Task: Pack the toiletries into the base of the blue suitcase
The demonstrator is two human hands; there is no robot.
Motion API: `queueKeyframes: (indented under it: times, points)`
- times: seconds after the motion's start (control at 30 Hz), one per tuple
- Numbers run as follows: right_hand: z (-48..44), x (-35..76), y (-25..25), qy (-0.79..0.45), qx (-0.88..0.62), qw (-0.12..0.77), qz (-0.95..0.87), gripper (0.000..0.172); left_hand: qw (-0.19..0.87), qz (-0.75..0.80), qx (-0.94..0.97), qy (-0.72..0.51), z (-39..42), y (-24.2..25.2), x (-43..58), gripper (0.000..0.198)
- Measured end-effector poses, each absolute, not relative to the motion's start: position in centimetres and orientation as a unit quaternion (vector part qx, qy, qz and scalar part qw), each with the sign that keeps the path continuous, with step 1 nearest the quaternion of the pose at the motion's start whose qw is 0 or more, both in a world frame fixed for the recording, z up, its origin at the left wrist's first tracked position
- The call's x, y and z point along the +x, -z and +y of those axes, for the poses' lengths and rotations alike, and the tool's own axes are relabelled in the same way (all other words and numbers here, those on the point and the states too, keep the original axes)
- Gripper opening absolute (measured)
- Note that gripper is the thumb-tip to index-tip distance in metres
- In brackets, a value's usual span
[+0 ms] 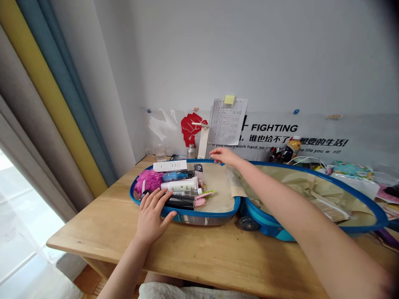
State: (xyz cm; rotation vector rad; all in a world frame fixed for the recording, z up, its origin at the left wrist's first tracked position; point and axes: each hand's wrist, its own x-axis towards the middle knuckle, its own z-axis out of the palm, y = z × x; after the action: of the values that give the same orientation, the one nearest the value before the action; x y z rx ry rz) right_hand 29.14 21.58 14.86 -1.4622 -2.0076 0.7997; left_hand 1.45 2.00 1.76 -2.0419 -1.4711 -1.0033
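Note:
A blue-rimmed suitcase [199, 215] lies spread open on the wooden table, its two halves side by side. My left hand [152, 216] rests over the near rim of the left half, fingers extended onto a black cylinder [181, 202]. Around it lie a pink mesh bath puff [149, 180], a white tube [180, 185], a blue bottle [174, 176], a white box [170, 166] and a toothbrush [206, 193]. Over the far rim reaches my right hand [225, 156], its fingers apart and nothing seen in them. Near its fingertips stands a tall white strip [203, 142].
A brush [332, 210] lies in the right half of the suitcase. Behind it stand an orange-labelled bottle [292, 148] and several dark items. A silver bottle [191, 151] and a clear cup [161, 153] stand by the wall. Curtains [52, 104] hang at left.

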Motion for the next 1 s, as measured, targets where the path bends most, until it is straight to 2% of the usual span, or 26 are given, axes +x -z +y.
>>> queueKeyframes:
  times: [0.1, 0.2, 0.33, 0.43, 0.6, 0.73, 0.83, 1.0]
  points:
    - [21.0, 34.9, -18.3, -0.258, -0.569, 0.289, -0.725, 0.029, 0.214, -0.527, -0.735, 0.369, 2.1, -1.7, 1.4, 0.049]
    - [19.0, 42.4, -19.6, -0.239, -0.622, 0.24, -0.706, 0.027, 0.21, -0.522, -0.735, 0.378, 2.2, -1.6, 1.4, 0.05]
    - [15.4, 51.7, -17.1, -0.199, -0.712, 0.13, -0.661, 0.014, 0.205, -0.518, -0.735, 0.386, 2.2, -1.6, 1.4, 0.05]
    - [13.0, 56.4, -13.4, -0.129, -0.762, 0.043, -0.633, 0.018, 0.201, -0.522, -0.733, 0.387, 2.2, -1.6, 1.5, 0.051]
    - [11.5, 58.8, -9.3, -0.075, -0.758, -0.015, -0.647, 0.024, 0.199, -0.524, -0.732, 0.389, 2.1, -1.6, 1.5, 0.051]
    - [12.4, 57.2, -10.3, -0.037, -0.758, -0.024, -0.651, 0.025, 0.201, -0.522, -0.732, 0.389, 2.2, -1.6, 1.5, 0.051]
    - [13.7, 54.4, -12.7, -0.041, -0.742, 0.0, -0.669, 0.036, 0.201, -0.523, -0.732, 0.388, 2.2, -1.6, 1.5, 0.05]
    - [15.8, 45.6, -16.0, -0.039, -0.654, 0.079, -0.752, 0.077, 0.203, -0.519, -0.735, 0.387, 2.2, -1.7, 1.5, 0.049]
